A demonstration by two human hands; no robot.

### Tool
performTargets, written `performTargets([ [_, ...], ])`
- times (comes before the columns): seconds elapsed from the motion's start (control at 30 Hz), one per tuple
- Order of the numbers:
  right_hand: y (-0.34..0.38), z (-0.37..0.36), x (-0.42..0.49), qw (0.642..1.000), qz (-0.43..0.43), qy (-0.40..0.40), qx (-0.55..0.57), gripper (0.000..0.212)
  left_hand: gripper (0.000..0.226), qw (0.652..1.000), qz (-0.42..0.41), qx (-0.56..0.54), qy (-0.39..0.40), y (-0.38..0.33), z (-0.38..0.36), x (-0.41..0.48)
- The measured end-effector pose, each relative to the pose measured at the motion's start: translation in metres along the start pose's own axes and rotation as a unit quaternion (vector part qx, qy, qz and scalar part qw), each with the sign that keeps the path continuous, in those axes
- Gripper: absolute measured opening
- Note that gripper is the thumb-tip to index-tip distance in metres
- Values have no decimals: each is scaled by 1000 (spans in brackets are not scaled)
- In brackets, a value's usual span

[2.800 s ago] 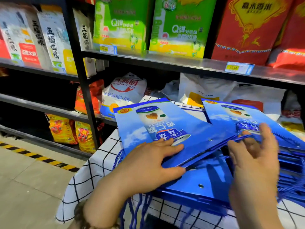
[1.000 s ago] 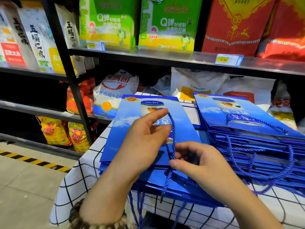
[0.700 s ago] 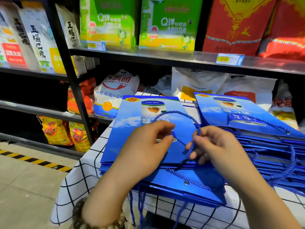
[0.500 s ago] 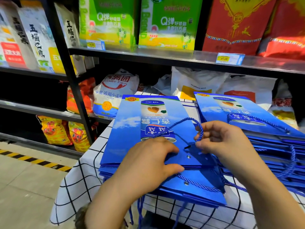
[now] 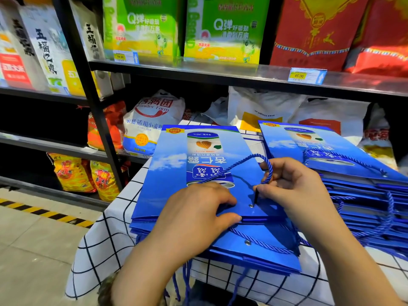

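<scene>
A flat blue paper gift bag [image 5: 172, 173] tops a stack on the checked tablecloth [image 5: 106, 235]. My left hand [image 5: 198, 215] grips the bag's near edge, thumb under the top sheet beside a metal eyelet [image 5: 251, 205]. My right hand [image 5: 293, 191] pinches the black-tipped end of a blue rope handle [image 5: 247, 161] and holds the tip right at that eyelet. The rope loops up over the bag's face and disappears under my left fingers.
A second stack of blue bags with rope handles [image 5: 344, 164] lies to the right. Black metal shelving [image 5: 220, 71] behind holds green and red rice packs, a flour sack [image 5: 150, 122] and white bags. Tiled floor with a hazard stripe [image 5: 44, 213] lies left.
My right hand brought the rope's tip down from above the bag to the eyelet. My left hand slid to the bag's near edge and grips it there.
</scene>
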State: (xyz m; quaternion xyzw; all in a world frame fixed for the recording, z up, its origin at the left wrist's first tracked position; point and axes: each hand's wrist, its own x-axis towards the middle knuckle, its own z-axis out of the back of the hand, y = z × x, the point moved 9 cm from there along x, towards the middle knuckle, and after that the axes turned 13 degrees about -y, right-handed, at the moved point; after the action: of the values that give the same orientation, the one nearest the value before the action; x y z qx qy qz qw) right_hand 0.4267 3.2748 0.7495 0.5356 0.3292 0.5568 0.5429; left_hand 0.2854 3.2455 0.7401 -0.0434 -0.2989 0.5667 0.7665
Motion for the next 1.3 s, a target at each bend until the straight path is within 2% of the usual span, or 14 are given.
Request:
performTargets([
  [0.17,-3,-3,0,1000,0,3,16,31,35,1000,-7,-9,-13,0,0,-1],
  [0.3,-10,-8,-2,999,-8,31,-26,33,30,999,-17,-28,-36,-3,6,0],
  [0.4,-9,-9,-4,992,40,54,-110,32,28,997,-39,-5,-72,-9,14,2],
  [0.47,-4,-11,-8,977,81,87,-176,24,30,991,-68,29,-108,-14,20,4],
  [0.6,2,-16,-17,971,82,156,-162,21,25,978,-98,34,-181,-14,30,2],
  [0.67,5,-20,-18,956,128,168,-203,26,25,974,-95,51,-199,-14,33,4],
  [0.77,1,-21,-13,953,148,136,-226,20,21,973,-93,59,-204,-18,30,1],
  [0.9,-2,-19,-12,971,119,103,-178,29,24,977,-40,27,-209,-28,23,-12],
  [0.97,-1,-19,-14,975,115,83,-170,36,31,979,-9,62,-193,-27,16,-13],
  [1.03,-4,-20,-17,975,110,72,-178,35,35,979,8,108,-173,-22,11,-11],
  [1.23,-10,-18,-24,985,99,41,-135,26,20,972,11,188,-137,-22,4,-11],
  [1.3,-12,-18,-24,987,97,31,-125,23,22,970,11,201,-137,-23,1,-12],
])
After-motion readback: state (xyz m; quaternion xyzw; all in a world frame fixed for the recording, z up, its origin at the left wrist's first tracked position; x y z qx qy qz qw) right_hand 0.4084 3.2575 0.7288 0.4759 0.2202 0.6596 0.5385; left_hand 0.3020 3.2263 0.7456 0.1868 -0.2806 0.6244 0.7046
